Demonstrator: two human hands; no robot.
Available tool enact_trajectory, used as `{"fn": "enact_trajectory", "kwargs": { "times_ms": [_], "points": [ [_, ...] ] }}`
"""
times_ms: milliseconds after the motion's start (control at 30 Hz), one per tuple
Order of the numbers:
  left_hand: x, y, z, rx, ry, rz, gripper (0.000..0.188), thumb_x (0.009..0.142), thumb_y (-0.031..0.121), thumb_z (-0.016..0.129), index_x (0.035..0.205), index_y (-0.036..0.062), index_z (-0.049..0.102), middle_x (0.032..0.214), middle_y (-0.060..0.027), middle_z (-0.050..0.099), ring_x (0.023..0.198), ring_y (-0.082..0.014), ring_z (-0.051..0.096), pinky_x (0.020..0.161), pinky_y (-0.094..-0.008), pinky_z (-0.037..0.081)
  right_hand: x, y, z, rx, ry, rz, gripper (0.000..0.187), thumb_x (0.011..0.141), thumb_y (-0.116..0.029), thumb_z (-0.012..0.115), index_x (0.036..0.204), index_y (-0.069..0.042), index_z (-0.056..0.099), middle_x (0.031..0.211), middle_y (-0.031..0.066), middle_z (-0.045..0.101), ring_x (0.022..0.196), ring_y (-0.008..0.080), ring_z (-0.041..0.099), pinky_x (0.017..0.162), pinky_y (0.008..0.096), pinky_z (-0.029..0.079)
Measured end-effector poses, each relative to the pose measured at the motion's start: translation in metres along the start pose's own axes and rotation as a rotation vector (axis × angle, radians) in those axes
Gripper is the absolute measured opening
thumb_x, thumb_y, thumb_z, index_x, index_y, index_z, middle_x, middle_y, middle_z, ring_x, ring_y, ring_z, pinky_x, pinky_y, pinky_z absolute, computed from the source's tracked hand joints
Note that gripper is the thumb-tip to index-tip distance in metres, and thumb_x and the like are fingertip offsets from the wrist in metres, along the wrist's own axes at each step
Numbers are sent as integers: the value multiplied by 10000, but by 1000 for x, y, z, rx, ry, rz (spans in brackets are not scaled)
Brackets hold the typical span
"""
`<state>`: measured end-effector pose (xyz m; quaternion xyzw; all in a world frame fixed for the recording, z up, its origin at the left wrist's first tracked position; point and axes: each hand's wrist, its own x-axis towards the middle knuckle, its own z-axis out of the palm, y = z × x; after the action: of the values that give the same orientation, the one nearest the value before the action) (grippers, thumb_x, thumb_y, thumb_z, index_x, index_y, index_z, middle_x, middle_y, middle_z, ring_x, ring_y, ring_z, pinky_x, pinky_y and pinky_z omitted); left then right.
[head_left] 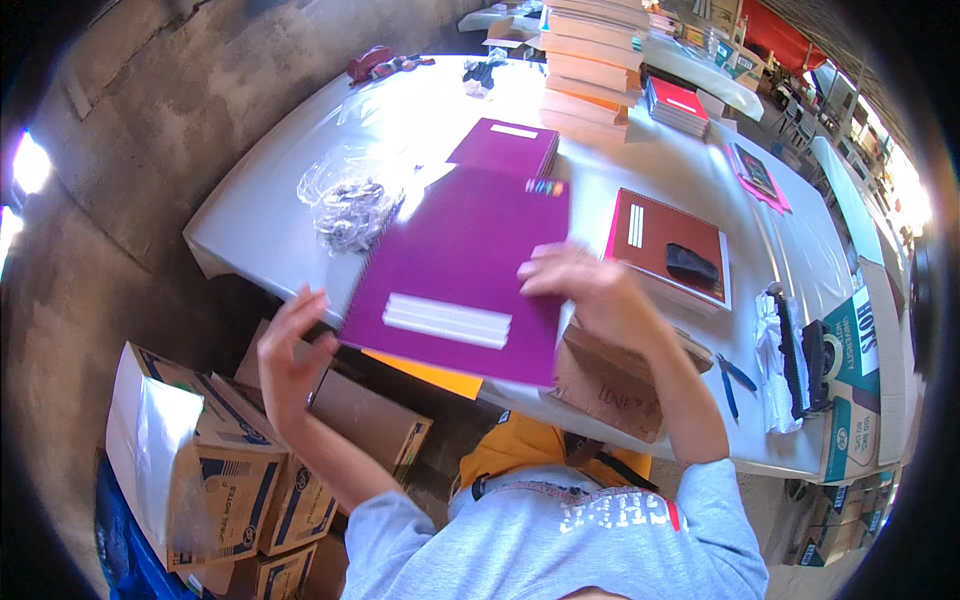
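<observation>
A purple spiral notebook (460,255) with a white striped label lies tilted in front of me, its coil along the left side. My right hand (575,285) is slightly blurred and grips its right edge, fingers over the cover and the thumb hidden. Beside the lower left corner, my left hand (295,350) is open, fingers apart, with a small gap to the notebook. An orange sheet or cover (425,374) sticks out under the near edge. Just beyond lies a stack of purple notebooks (508,148).
Crumpled clear plastic (350,205) lies left on the white-covered table (250,215). Brown notebooks (665,240) bear a black object; pliers (735,385) and a cardboard piece (605,385) are near the right edge. A tall notebook stack (590,75) rises behind. Cartons (235,490) stand lower left.
</observation>
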<state>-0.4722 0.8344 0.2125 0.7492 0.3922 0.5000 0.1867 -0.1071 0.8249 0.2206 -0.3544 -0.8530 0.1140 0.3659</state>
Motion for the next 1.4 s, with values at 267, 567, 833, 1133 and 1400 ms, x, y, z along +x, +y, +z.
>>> {"fn": "enact_trajectory", "kwargs": {
  "times_ms": [267,567,833,1133,1400],
  "points": [
    [-41,4,93,12,9,-194,339,754,56,686,1086,27,626,1129,-139,600,1145,-291,512,946,-364,404,-36,2,-26,27,-224,35,322,771,-6,572,1061,-131,637,1133,30,614,1046,182,568,950,376,413],
    [-32,-16,235,572,-523,-153,514,827,389,579,1277,159,481,1376,-70,393,1320,-308,271,1037,-570,181,-179,162,-165,-210,580,1038,631,821,-253,638,1343,-47,350,1246,173,518,1057,293,564,850,410,477],
    [-26,-40,212,573,-510,-165,538,803,449,562,1286,227,481,1402,-52,363,1316,-262,292,1056,-507,161,-279,293,-140,698,828,1409,535,759,-337,706,1115,37,565,1100,165,601,916,245,604,790,385,468],
    [-18,-31,203,362,-527,-103,962,647,427,755,1383,41,270,1410,-187,298,1330,-357,230,1079,-497,151,-219,256,-142,-150,718,1132,303,743,-102,688,1005,3,580,880,112,645,805,188,624,700,310,470],
    [-30,17,323,-541,-606,-528,854,606,262,835,1258,-22,364,1230,-212,486,1146,-284,485,942,-379,402,-178,214,-161,-364,1036,620,186,827,-46,583,1007,-26,541,844,136,640,823,291,635,725,322,461]
  ]
}}
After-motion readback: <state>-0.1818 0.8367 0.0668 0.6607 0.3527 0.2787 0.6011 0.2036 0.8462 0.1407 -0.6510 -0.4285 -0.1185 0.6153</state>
